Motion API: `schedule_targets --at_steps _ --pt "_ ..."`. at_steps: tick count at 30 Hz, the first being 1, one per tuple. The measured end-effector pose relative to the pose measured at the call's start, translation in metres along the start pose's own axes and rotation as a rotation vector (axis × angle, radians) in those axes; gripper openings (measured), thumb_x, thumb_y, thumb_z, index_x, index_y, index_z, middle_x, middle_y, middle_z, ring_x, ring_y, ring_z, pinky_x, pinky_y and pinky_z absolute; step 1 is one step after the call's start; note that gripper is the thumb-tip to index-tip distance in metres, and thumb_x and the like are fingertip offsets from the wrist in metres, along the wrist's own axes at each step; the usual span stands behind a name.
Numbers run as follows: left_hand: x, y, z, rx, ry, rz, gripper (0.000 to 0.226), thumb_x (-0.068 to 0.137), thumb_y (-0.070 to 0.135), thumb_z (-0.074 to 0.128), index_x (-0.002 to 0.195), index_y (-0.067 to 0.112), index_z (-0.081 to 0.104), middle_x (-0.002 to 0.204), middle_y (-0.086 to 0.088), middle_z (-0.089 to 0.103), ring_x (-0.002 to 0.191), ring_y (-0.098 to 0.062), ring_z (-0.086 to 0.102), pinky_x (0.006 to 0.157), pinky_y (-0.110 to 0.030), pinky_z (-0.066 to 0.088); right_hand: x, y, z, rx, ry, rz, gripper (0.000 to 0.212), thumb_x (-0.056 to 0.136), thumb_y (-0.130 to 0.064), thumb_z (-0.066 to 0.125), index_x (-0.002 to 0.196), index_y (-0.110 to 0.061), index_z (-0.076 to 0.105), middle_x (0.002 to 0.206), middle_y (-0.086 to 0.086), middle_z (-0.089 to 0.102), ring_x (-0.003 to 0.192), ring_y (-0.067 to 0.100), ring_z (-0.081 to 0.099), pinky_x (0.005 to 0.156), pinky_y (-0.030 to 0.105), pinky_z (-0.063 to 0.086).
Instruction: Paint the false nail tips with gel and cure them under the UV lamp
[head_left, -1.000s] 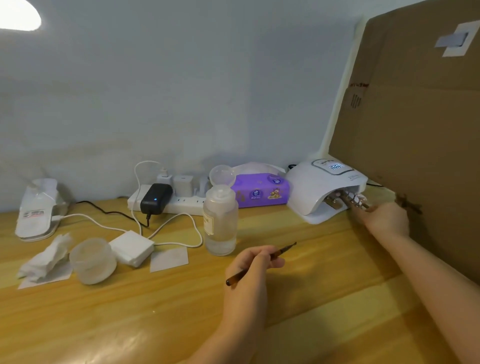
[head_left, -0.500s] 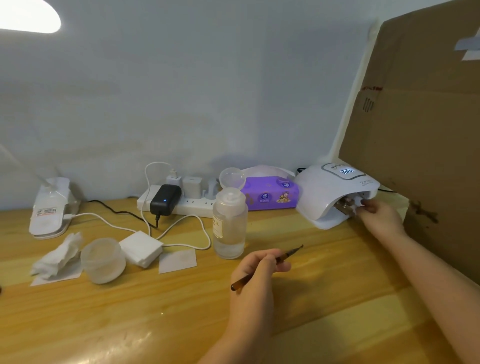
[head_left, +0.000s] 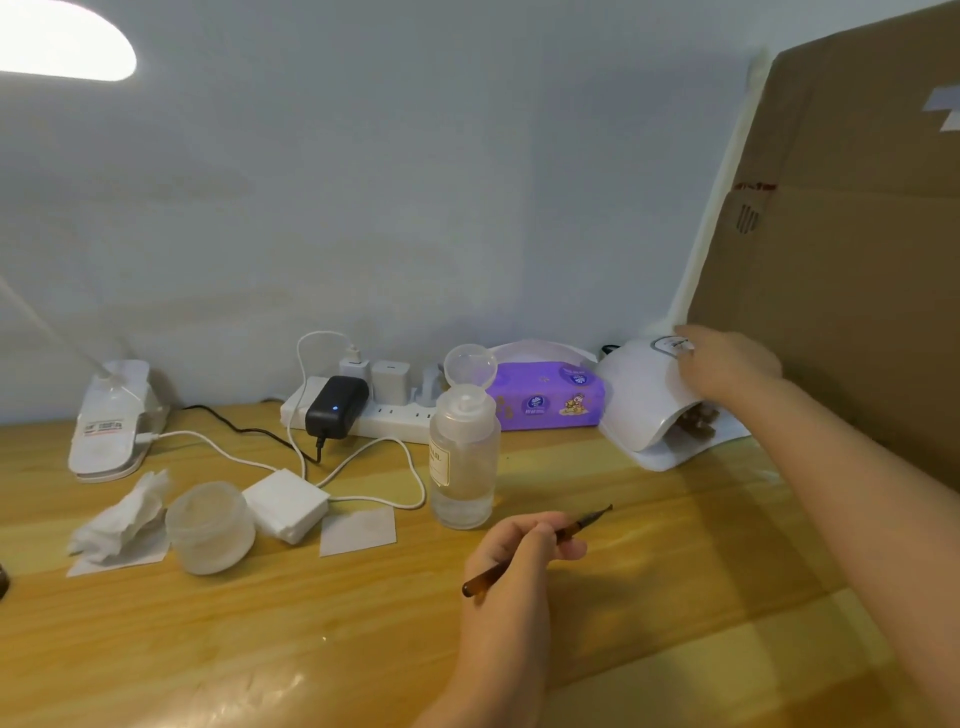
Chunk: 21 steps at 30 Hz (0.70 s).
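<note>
At the lamp: the right hand (head_left: 727, 364) has left the mouth of the UV lamp (head_left: 644, 410) and now rests on its top, fingers loosely spread over the button panel, gripping nothing.
Nail tips: the nail tips (head_left: 698, 423) now sit inside the lamp's opening, released.
Left hand: the left hand (head_left: 511, 564) still pinches the brush (head_left: 576, 527) above the bench (head_left: 260, 649).
Meaning: painting of this batch looks done; the hand seems placed to start curing.
</note>
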<state>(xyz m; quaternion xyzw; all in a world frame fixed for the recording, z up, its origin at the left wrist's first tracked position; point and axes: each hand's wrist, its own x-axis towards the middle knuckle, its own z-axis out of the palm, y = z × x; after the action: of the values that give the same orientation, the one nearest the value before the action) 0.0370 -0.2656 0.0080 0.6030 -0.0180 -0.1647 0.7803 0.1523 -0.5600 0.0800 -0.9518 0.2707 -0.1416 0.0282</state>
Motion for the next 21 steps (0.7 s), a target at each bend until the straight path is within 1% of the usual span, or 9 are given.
schedule_targets --at_steps 2,4,7,10,13,15,17,19,21 --pt "0.012 -0.001 0.006 -0.028 0.009 -0.07 0.022 0.097 -0.01 0.044 0.088 -0.003 0.063 0.063 -0.012 0.066 0.097 -0.038 0.06 0.1 -0.041 0.042 0.009 -0.006 -0.002 -0.043 -0.051 0.0 0.041 0.096 -0.025 0.031 0.131 -0.033 0.05 0.125 0.009 0.057 0.096 0.03 0.058 0.076 0.035 0.05" --pt "0.021 -0.001 0.01 -0.066 0.036 -0.131 0.025 0.096 -0.012 0.046 0.08 0.002 0.059 0.048 -0.003 0.061 0.08 -0.029 0.058 0.087 -0.036 0.044 0.012 -0.007 -0.004 -0.047 -0.065 0.014 0.037 0.094 -0.022 0.035 0.125 -0.028 0.055 0.123 0.009 0.058 0.097 0.03 0.057 0.074 0.034 0.048" --pt "0.01 -0.005 0.005 -0.074 0.04 0.012 0.026 0.096 -0.011 0.044 0.084 -0.005 0.066 0.061 -0.009 0.068 0.082 -0.031 0.062 0.09 -0.036 0.044 0.012 -0.002 -0.004 -0.028 -0.043 -0.011 0.034 0.093 -0.016 0.04 0.12 -0.016 0.061 0.126 0.01 0.059 0.113 0.031 0.055 0.089 0.037 0.047" --pt "0.001 -0.017 -0.002 -0.113 0.033 0.098 0.029 0.096 -0.004 0.049 0.082 0.004 0.073 0.071 -0.012 0.073 0.094 -0.039 0.066 0.097 -0.039 0.045 0.007 -0.004 -0.012 0.011 -0.104 -0.011 0.035 0.095 -0.014 0.04 0.123 -0.01 0.06 0.131 0.012 0.055 0.119 0.031 0.052 0.097 0.036 0.043" --pt "0.002 -0.017 0.001 -0.136 0.04 0.095 0.03 0.095 0.003 0.053 0.077 0.013 0.075 0.074 -0.011 0.075 0.093 -0.029 0.069 0.079 -0.019 0.046 -0.01 -0.01 -0.022 0.086 -0.139 0.035 0.034 0.096 -0.012 0.043 0.126 0.0 0.052 0.129 0.02 0.054 0.117 0.035 0.052 0.094 0.036 0.042" --pt "0.0 -0.014 0.002 -0.121 0.042 0.083 0.031 0.095 0.004 0.052 0.076 0.014 0.074 0.072 -0.007 0.075 0.09 -0.025 0.071 0.074 -0.017 0.046 -0.027 -0.009 -0.028 0.253 -0.077 0.039 0.041 0.096 -0.019 0.047 0.133 -0.002 0.044 0.131 0.02 0.053 0.116 0.034 0.052 0.088 0.034 0.042" --pt "0.002 -0.004 0.002 -0.117 0.041 0.054 0.027 0.094 0.003 0.052 0.078 0.011 0.073 0.07 -0.004 0.074 0.086 -0.027 0.07 0.086 -0.031 0.049 -0.051 -0.011 -0.04 0.406 0.006 0.001 0.041 0.095 -0.032 0.048 0.129 -0.009 0.051 0.126 0.014 0.058 0.114 0.03 0.056 0.086 0.032 0.042" --pt "0.003 0.011 0.002 -0.083 0.0 0.015 0.024 0.094 0.006 0.052 0.081 0.009 0.071 0.068 -0.005 0.074 0.08 -0.025 0.065 0.086 -0.034 0.049 -0.082 -0.02 -0.057 0.66 0.116 -0.109 0.033 0.091 -0.045 0.051 0.103 -0.018 0.068 0.103 0.007 0.07 0.097 0.026 0.063 0.084 0.036 0.046" --pt "0.001 0.027 0.003 -0.019 -0.075 -0.01 0.023 0.094 0.011 0.051 0.081 0.012 0.07 0.066 -0.002 0.073 0.074 -0.018 0.062 0.077 -0.025 0.048 -0.118 -0.033 -0.088 1.059 0.206 -0.305 0.04 0.085 -0.058 0.057 0.085 -0.022 0.075 0.082 0.0 0.073 0.076 0.016 0.066 0.074 0.033 0.054"
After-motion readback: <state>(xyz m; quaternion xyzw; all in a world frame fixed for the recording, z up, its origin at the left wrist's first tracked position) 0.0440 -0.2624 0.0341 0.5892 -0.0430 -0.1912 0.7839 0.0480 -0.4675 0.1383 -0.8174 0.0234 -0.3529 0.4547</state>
